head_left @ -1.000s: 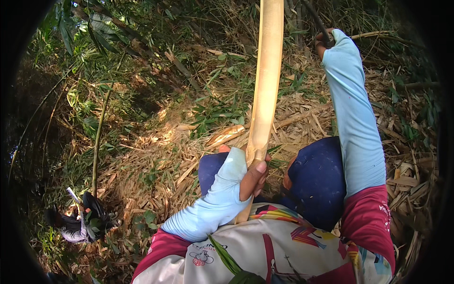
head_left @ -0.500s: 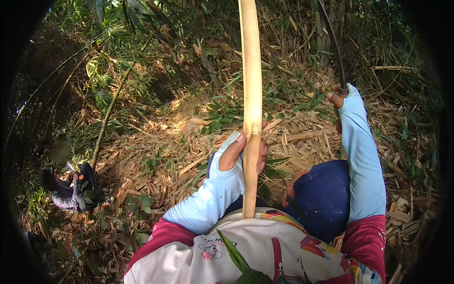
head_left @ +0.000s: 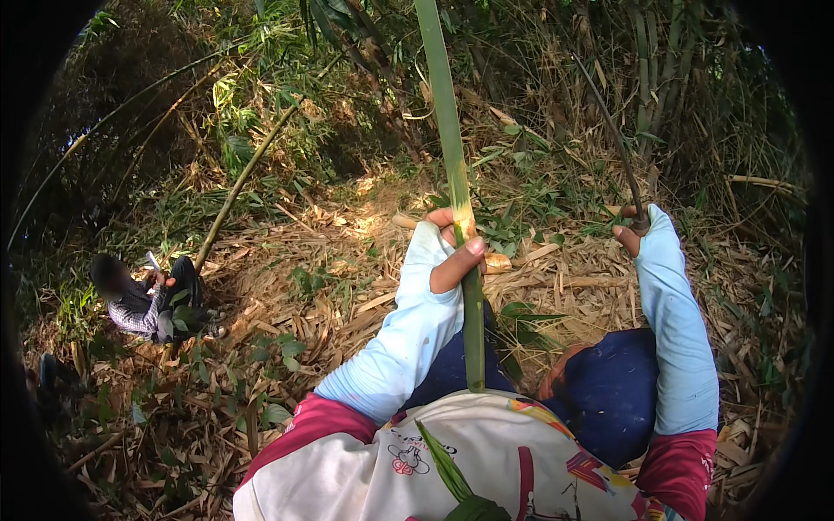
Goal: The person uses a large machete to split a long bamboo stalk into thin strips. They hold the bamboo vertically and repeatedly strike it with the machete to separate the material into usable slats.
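Lettering (head_left: 448, 450) on shirt (head_left: 347, 486), near bamboo strip (head_left: 451, 130)

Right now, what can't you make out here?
In the head view:
Green strip: its far end is cut off by the top edge.
Long dark tool: its grip is mostly hidden by the right hand and light blue sleeve.
Left hand: fingers partly hidden behind the strip.
Seated person: head blurred; the pale object held is too small to identify.

place: outdoors, wooded | evidence: bamboo stems (head_left: 644, 78), dry leaf litter (head_left: 586, 300), green undergrowth (head_left: 308, 282)
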Demonstrator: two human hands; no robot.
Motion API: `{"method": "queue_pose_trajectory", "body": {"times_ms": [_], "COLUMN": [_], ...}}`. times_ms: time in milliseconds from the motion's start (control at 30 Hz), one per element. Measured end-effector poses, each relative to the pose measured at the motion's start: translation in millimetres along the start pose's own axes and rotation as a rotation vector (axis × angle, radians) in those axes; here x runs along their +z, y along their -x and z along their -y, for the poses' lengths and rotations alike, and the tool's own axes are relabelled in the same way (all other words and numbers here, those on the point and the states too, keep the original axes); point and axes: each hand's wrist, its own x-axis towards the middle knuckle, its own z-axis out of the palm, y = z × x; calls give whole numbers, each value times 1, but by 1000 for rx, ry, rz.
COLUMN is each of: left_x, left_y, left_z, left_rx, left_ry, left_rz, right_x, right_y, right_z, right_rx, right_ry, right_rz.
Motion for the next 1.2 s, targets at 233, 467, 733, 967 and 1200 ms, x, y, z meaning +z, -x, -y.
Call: {"method": "queue_pose_trajectory", "body": {"times_ms": [233,467,733,967,1200], "left_x": [-3,-6,-20,-17,-20], "left_y": [4,12,17,17,15], "left_z": [0,-6,-14,-15,-23], "left_rx": [65,26,-63,-128,-106], "left_ry": [-46,0,344,476,426], "left_rz": [-74,-15,246,303,403], "right_x": [9,12,19,22,19], "right_y": [-10,-9,-12,-25,8], "right_z": [-31,-27,-28,-57,1], "right_rx": [-63,-18,28,-80,-27], "right_ry": [-60,12,148,115,-366], "right_rz": [27,16,107,155,20]}}
